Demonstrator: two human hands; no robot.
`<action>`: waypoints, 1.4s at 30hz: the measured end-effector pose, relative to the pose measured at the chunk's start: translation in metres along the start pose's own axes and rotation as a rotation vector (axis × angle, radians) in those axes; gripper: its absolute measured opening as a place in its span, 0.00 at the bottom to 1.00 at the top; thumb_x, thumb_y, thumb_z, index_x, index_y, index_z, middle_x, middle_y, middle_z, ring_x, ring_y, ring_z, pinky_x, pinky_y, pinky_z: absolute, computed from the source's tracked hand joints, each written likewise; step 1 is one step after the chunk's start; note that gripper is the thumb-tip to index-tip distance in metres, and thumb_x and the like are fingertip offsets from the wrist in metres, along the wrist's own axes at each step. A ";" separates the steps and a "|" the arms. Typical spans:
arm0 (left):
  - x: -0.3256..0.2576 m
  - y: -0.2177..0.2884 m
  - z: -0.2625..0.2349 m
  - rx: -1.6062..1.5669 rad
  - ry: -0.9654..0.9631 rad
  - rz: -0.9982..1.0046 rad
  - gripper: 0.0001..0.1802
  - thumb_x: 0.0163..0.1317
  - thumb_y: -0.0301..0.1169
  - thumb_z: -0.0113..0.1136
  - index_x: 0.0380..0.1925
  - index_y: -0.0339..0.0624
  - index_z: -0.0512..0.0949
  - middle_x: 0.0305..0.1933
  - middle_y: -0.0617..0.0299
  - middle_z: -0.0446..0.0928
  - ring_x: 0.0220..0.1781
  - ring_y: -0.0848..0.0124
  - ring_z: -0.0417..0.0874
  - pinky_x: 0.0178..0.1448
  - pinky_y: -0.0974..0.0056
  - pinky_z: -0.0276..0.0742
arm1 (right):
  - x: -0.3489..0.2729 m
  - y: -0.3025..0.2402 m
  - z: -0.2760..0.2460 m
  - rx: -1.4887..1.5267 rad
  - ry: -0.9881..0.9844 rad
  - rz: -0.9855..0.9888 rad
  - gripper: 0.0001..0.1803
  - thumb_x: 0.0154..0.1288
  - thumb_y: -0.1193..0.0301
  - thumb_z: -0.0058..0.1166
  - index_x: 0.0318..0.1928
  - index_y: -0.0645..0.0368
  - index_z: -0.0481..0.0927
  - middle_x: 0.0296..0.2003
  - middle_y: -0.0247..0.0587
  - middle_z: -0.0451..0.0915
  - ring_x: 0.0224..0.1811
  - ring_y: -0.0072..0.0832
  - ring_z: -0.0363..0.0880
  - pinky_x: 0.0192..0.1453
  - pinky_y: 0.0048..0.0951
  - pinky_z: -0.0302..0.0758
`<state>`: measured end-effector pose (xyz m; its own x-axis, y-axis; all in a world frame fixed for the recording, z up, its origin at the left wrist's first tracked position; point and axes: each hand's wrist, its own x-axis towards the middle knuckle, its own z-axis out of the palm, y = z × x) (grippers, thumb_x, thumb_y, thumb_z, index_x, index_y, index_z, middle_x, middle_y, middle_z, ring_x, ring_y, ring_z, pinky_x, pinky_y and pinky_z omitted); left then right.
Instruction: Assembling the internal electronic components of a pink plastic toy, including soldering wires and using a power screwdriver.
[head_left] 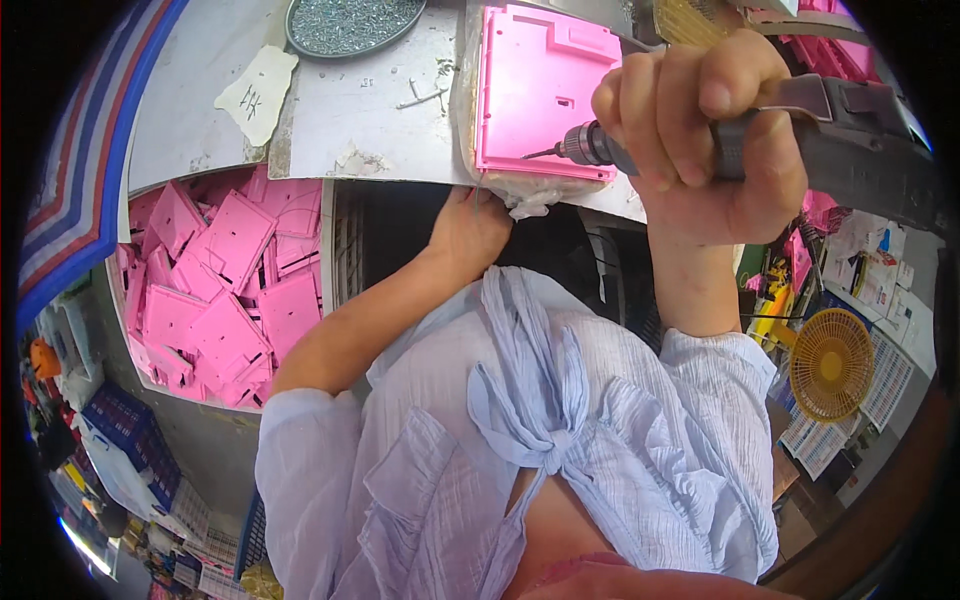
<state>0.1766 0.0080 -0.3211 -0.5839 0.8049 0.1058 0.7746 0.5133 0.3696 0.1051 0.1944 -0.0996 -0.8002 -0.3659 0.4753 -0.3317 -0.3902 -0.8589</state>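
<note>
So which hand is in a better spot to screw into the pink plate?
Probably the right hand: it already grips the power screwdriver, its bit tip on the pink plate. The left hand rests at the table edge below the plate, holding no tool.

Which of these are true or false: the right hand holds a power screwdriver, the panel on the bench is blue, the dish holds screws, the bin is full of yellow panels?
1. The right hand grips a power screwdriver. True.
2. The panel on the bench is blue. False: it is pink.
3. The round dish holds small metal screws. True.
4. The bin at the left holds yellow panels. False: they are pink.
5. The left hand is at the bench's near edge, below the panel. True.
</note>
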 end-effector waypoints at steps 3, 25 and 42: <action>0.008 0.008 0.014 0.104 -0.030 -0.045 0.25 0.65 0.35 0.53 0.62 0.45 0.80 0.61 0.59 0.81 0.65 0.62 0.76 0.78 0.46 0.56 | 0.004 0.004 -0.004 0.002 -0.004 -0.007 0.17 0.78 0.54 0.43 0.50 0.52 0.75 0.20 0.23 0.66 0.22 0.19 0.65 0.36 0.29 0.65; 0.014 0.001 0.005 -0.343 0.038 -0.161 0.29 0.66 0.32 0.49 0.69 0.48 0.73 0.69 0.58 0.74 0.75 0.62 0.68 0.80 0.50 0.54 | -0.010 0.056 0.032 -0.188 0.203 0.117 0.14 0.72 0.64 0.60 0.35 0.56 0.69 0.17 0.32 0.69 0.16 0.22 0.66 0.24 0.29 0.64; -0.057 -0.071 -0.181 -0.337 -0.016 -0.427 0.11 0.61 0.30 0.67 0.28 0.36 0.76 0.29 0.54 0.74 0.32 0.55 0.77 0.37 0.55 0.72 | 0.002 -0.020 -0.030 0.013 0.095 -0.078 0.15 0.75 0.59 0.55 0.47 0.58 0.72 0.17 0.27 0.66 0.17 0.20 0.61 0.22 0.25 0.57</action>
<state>0.1110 -0.1281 -0.1857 -0.8236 0.5518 -0.1312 0.3472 0.6734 0.6527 0.0951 0.2268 -0.0874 -0.8162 -0.2528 0.5196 -0.3885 -0.4256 -0.8173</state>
